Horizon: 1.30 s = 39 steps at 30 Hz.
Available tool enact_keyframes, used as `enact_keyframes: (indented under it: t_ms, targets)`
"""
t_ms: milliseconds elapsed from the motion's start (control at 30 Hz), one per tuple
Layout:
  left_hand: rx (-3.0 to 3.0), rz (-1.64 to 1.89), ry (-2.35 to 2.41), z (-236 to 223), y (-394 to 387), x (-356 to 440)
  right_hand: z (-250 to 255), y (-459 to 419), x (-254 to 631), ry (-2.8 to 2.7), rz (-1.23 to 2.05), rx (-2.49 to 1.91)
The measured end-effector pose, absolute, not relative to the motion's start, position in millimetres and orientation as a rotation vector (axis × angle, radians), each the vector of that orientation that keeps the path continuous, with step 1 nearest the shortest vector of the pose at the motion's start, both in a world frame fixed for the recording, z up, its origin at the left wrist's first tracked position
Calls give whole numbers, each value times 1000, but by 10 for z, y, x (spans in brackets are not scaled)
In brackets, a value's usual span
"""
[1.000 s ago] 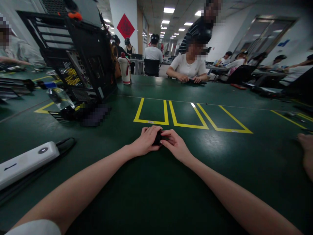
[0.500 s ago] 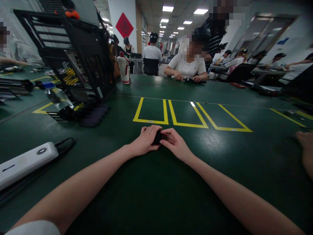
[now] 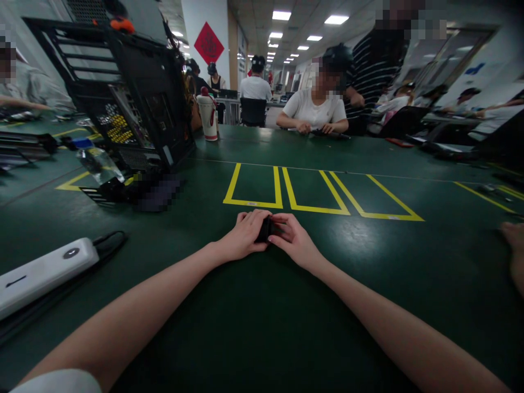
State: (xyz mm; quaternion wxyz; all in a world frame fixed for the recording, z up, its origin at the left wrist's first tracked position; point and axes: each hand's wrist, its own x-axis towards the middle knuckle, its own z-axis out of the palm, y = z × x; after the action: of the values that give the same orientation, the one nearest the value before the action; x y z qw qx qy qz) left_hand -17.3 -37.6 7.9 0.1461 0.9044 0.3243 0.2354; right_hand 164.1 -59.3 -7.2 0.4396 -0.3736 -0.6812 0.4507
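Between my hands, low over the dark green table (image 3: 262, 316), is a small black object (image 3: 264, 230), mostly covered, so its kind does not show. My left hand (image 3: 244, 234) wraps around it from the left, fingers over the top and thumb at the near side. From the right, my right hand (image 3: 292, 237) touches its edge with thumb and fingertips, the fingers curled. Just beyond both hands, yellow tape outlines (image 3: 319, 209) mark the tabletop.
A black computer case (image 3: 135, 93) stands at the left, with a clear bottle (image 3: 98, 164) by it. Nearer lies a white power bank (image 3: 45, 273) with a black cable. A paper cup (image 3: 208, 117) stands farther back. Someone in white (image 3: 315, 109) sits opposite; another hand (image 3: 513, 245) is at the right edge.
My hands stay almost in place around the black object, with only slight motion in the right fingers. A person in a striped top has moved to the right behind the seated person.
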Motion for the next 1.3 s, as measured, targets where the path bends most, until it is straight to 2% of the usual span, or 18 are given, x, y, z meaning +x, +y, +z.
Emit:
enact_keyframes:
  t_ms: [633,867,1133,1300]
  targets:
    - [2586,681,934,70,-359,-178,-70,-606,1657,-1775,1004,-948]
    - [2574,666,938,89,-376,-169,-81,-604,1645,-1743,1055,-935]
    - [2546,653,956,89,-366,-169,-18,-629,1663,-1902,829,-1006]
    - [2518,613,1024,77,-336,-175,-46,-625,1667,-1907,882,-992]
